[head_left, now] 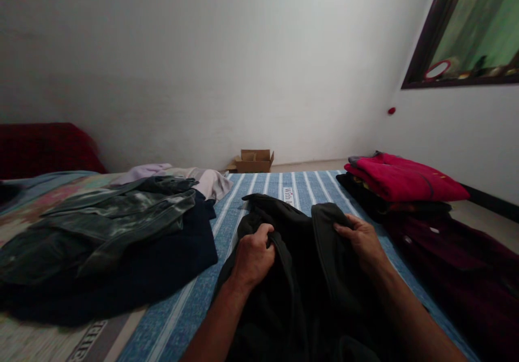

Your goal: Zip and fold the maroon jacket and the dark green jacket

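A dark, nearly black jacket (284, 297) lies bunched on the blue striped bed sheet (174, 308) in front of me, its front edges parted. My left hand (255, 254) is closed in a fist around the fabric on the jacket's left side. On the other side my right hand (360, 238) pinches the edge of a raised flap, thumb and fingers pressed together. The flap stands up between the two hands. Deep shadow hides the folds in the jacket's lower part.
Dark crumpled clothes (121, 232) are heaped at left. Folded clothes topped by a bright pink garment (405, 178) stand at right, with a maroon garment (454, 265) nearer me. A cardboard box (254, 162) sits beyond the bed by the wall. A red cover (44, 148) shows far left.
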`<action>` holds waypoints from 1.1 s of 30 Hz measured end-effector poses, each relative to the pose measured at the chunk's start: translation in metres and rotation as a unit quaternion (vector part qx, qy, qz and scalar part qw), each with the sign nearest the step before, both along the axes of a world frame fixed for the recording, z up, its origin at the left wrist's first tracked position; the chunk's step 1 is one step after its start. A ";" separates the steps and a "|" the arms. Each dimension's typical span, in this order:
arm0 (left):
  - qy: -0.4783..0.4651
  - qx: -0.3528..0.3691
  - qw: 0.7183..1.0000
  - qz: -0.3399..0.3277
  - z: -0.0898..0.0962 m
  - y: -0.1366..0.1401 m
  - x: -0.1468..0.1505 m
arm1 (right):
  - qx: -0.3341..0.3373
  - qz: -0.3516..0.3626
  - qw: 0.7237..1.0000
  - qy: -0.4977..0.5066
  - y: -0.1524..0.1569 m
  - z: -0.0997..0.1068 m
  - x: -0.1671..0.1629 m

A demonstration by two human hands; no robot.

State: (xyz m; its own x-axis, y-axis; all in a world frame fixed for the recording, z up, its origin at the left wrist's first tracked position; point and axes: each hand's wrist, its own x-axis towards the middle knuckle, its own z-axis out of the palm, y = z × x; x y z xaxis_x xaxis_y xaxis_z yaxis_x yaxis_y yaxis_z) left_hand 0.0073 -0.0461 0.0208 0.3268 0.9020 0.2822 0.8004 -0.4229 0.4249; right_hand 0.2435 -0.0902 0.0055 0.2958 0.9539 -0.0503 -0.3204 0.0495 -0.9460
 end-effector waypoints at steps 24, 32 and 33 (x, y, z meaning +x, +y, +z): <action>-0.023 -0.002 0.993 -0.118 -0.022 -0.009 0.031 | -0.015 0.034 0.993 0.112 -0.005 -0.025 0.014; 0.164 -0.041 0.982 -0.079 -0.032 -0.011 0.032 | -0.011 0.033 0.990 0.140 -0.003 -0.032 0.013; 0.167 -0.036 0.982 -0.074 -0.030 -0.012 0.032 | -0.009 0.034 0.989 0.147 -0.003 -0.033 0.013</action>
State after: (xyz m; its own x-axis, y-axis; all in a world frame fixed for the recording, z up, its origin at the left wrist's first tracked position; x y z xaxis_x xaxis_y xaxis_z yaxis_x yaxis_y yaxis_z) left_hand 0.0392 -0.0586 -0.0096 0.5195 0.8513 0.0738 0.8324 -0.5237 0.1813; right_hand 0.2565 -0.0930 -0.0276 0.2023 0.9691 -0.1412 -0.5828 0.0033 -0.8126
